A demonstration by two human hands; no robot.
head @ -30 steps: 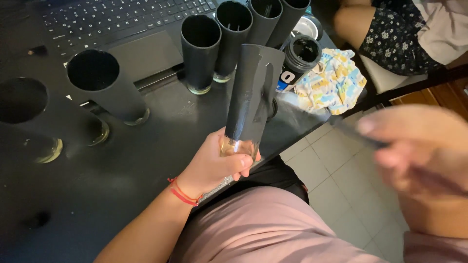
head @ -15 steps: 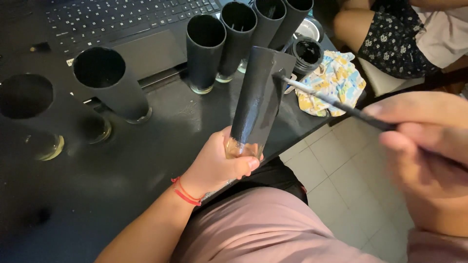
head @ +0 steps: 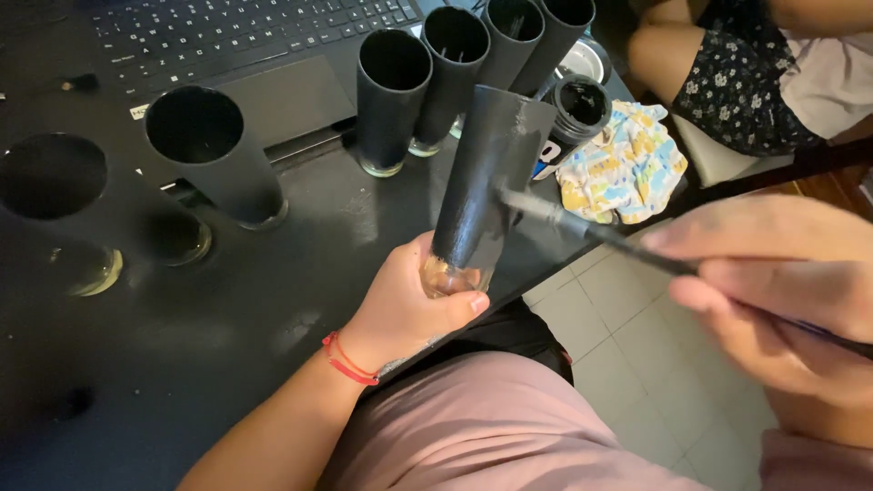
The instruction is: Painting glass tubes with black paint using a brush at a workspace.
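My left hand (head: 409, 309) grips the clear base of a tall glass (head: 482, 182) whose wall is coated black; it is tilted over the table's edge. A red cord sits on that wrist. My right hand (head: 782, 291), close to the camera and blurred, holds a thin paintbrush (head: 582, 229) whose black tip touches the glass wall about halfway up. An open jar of black paint (head: 582, 102) stands just behind the glass.
Several black-coated glasses (head: 391, 91) stand on the black table (head: 227, 327), next to a laptop (head: 227, 45). A patterned cloth (head: 623, 164) lies at the table's corner. Another person's leg and patterned shorts (head: 727, 73) are at top right. Tiled floor lies below.
My right hand has brought the brush leftward and down the glass until its tip touches the wall. The left hand keeps the glass nearly still.
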